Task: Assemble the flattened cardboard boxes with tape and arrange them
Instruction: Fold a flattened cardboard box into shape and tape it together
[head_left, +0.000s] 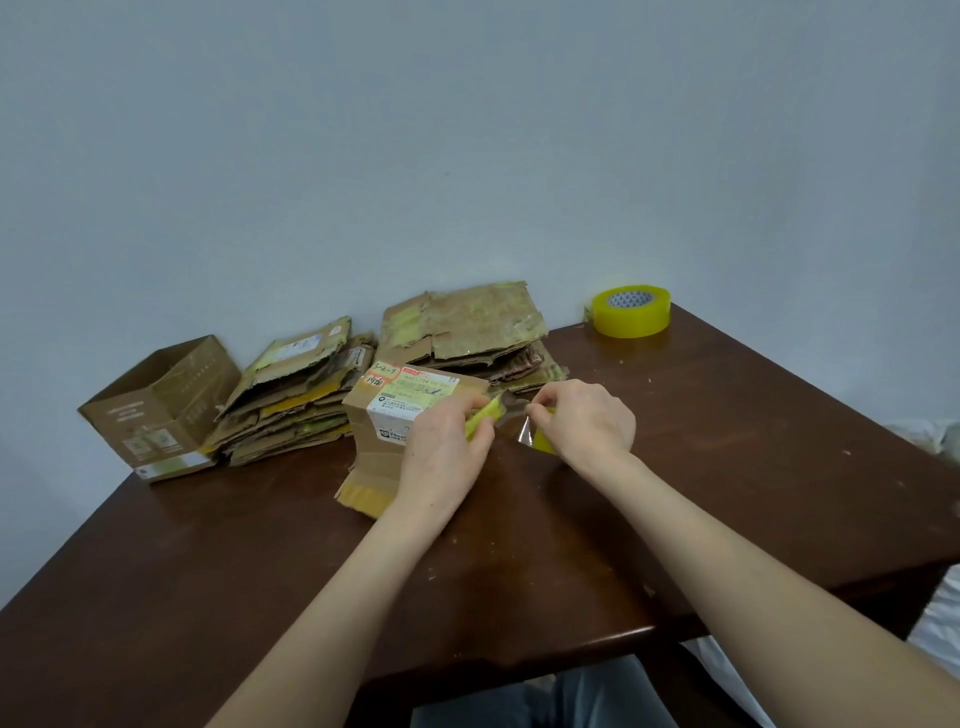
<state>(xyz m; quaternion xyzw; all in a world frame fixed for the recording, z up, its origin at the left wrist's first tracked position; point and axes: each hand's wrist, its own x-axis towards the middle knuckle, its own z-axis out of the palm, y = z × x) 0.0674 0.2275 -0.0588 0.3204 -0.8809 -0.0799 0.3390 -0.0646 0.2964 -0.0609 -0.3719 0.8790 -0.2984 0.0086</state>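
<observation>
A small cardboard box (395, 410) with white shipping labels stands on the dark wooden table (727, 467), one flap hanging down at its front. My left hand (441, 452) rests against the box's right side and pinches a yellow strip of tape (485, 415). My right hand (587, 423) pinches the other end of the tape, a clear yellowish piece (537, 439) stretched between both hands. Two piles of flattened cardboard boxes (296, 389) (467, 327) lie behind the small box.
An assembled open box (161, 410) stands at the table's far left corner. A yellow tape roll (631, 310) sits at the far right against the grey wall. My knees in jeans (561, 696) show under the near table edge. White fabric (935, 629) lies to the right.
</observation>
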